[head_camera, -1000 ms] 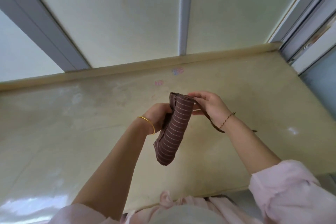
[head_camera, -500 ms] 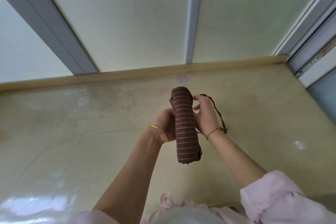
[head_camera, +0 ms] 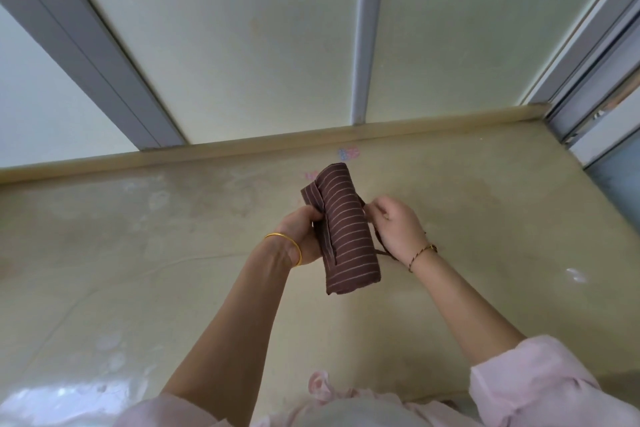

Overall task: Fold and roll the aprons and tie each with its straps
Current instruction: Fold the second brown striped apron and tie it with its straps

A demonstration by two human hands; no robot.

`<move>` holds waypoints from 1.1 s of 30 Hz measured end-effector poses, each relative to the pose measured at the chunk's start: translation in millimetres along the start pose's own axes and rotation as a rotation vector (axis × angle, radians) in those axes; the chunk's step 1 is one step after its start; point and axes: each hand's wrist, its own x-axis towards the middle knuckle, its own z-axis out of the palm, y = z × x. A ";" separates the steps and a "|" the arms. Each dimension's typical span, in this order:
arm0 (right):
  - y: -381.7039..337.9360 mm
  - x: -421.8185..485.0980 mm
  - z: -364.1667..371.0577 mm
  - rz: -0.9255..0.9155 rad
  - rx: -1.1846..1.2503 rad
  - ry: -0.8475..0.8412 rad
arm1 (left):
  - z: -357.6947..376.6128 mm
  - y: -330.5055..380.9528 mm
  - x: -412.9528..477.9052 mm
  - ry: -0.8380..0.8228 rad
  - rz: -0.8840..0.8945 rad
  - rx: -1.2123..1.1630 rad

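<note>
A brown apron with thin pale stripes, rolled into a tight cylinder [head_camera: 343, 229], is held upright above the beige table [head_camera: 138, 253]. My left hand [head_camera: 301, 236] grips the roll from its left side, thumb over the flap edge. My right hand [head_camera: 398, 229] is at the roll's right side, fingers curled, pinching the thin brown strap [head_camera: 379, 246] that runs behind the roll and down under the palm. The strap's far end is hidden behind the roll.
A raised beige lip [head_camera: 311, 139] bounds the table at the back, under a frosted window with grey frames [head_camera: 362, 45]. A sliding frame [head_camera: 595, 97] stands at the right. Small coloured marks [head_camera: 348, 152] lie on the table behind the roll.
The roll has turned from tilted to nearly upright and moved slightly right. My right hand has dropped from the roll's top to its right side, drawing the strap along.
</note>
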 end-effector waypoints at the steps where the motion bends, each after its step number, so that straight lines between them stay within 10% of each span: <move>1: -3.7 -1.6 0.6 0.054 0.124 -0.020 | -0.2 -0.1 1.4 0.014 0.010 -0.020; 5: -18.8 -9.5 2.1 0.155 0.426 -0.115 | 5.8 -1.9 2.7 0.045 0.052 -0.063; 10: -23.9 -8.9 -1.2 0.168 0.232 -0.103 | 9.7 -2.6 2.9 0.125 0.189 0.137; 15: -22.0 -4.9 -1.8 0.141 -0.159 0.034 | -0.4 3.0 6.3 0.389 0.376 1.290; 20: -16.3 -4.7 3.5 0.087 -0.461 0.027 | 12.3 -0.1 -3.7 0.591 0.428 1.947; 33: 5.4 -4.9 12.9 -0.198 -0.681 -0.125 | 39.0 -0.9 -4.9 0.260 0.678 1.901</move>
